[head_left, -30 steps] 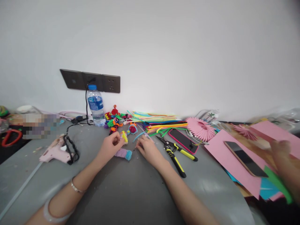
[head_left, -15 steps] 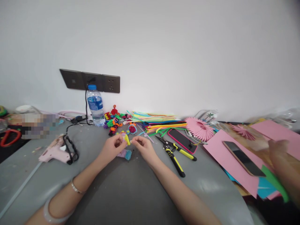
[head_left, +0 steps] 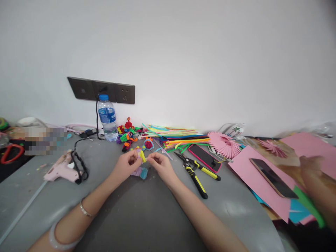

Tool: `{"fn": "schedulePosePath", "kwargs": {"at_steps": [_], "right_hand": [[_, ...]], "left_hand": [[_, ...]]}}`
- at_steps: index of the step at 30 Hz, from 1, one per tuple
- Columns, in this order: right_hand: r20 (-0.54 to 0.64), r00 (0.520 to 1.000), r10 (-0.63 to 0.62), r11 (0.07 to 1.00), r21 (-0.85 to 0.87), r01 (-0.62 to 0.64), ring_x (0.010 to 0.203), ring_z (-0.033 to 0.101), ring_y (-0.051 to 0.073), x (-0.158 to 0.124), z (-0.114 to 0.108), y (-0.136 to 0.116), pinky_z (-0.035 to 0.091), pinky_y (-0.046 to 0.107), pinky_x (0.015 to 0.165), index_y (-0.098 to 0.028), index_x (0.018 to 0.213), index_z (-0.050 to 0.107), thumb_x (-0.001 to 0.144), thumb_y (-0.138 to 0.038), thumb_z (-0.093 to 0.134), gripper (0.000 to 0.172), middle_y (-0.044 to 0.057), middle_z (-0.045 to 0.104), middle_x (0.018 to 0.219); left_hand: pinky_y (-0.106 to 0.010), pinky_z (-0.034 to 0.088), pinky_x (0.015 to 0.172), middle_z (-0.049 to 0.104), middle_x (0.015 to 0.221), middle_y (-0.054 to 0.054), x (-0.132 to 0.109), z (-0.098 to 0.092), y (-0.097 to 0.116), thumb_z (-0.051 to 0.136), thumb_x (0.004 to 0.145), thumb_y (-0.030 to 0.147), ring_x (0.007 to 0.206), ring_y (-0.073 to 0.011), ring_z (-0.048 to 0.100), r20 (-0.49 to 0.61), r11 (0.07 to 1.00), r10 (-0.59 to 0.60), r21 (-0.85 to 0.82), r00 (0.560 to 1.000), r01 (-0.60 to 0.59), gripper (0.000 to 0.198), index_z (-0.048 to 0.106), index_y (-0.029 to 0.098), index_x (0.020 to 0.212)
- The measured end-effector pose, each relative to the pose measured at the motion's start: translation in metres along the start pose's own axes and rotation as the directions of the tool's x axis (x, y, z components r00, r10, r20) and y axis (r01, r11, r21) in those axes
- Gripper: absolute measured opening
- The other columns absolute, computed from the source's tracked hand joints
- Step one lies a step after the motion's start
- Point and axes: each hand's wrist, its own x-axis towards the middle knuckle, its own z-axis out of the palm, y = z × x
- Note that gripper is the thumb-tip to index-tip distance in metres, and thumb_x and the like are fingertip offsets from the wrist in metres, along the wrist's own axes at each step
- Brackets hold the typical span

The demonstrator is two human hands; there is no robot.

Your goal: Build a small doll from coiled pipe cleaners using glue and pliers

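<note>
Btl (head_left: pixel 107 122): upright, far L; blue label (head_left: pixel 109 116), white lettering too small to read.
Pack (head_left: pixel 235 130): far R, palm-tree print, txt illegible.
L hand (head_left: pixel 127 164): pinching yellow pc (head_left: pixel 142 156); forearm in from near L.
R hand (head_left: pixel 162 168): fingers curled in beside it; can't tell if gripping.
Yellow pc: btwn hands, above purple-blue roll (head_left: pixel 143 173).

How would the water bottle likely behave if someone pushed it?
The water bottle would probably tip if pushed high, since it stands tall and narrow. Its clear, thin-looking plastic may flex when squeezed. Once toppled, its round body could roll.
</note>
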Motion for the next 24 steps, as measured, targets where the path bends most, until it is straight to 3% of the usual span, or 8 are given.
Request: {"fn": "schedulePosePath", "kwargs": {"at_steps": [24], "right_hand": [[-0.052, 0.996, -0.068, 0.993, -0.104, 0.062, 0.054, 0.038, 0.011, -0.0022, 0.0015, -0.0010, 0.030, 0.024, 0.053, -0.018, 0.071, 0.059, 0.076, -0.041, 0.064, 0.024, -0.003, 0.048, 0.062]], "left_hand": [[-0.021, 0.035, 0.044, 0.051, 0.043, 0.006, -0.0021, -0.0002, 0.0077, 0.061, 0.074, 0.041, 0.039, -0.0099, 0.049, 0.023, 0.995, -0.042, -0.086, 0.999, 0.044, 0.032, 0.041, 0.021, 0.060]]}}
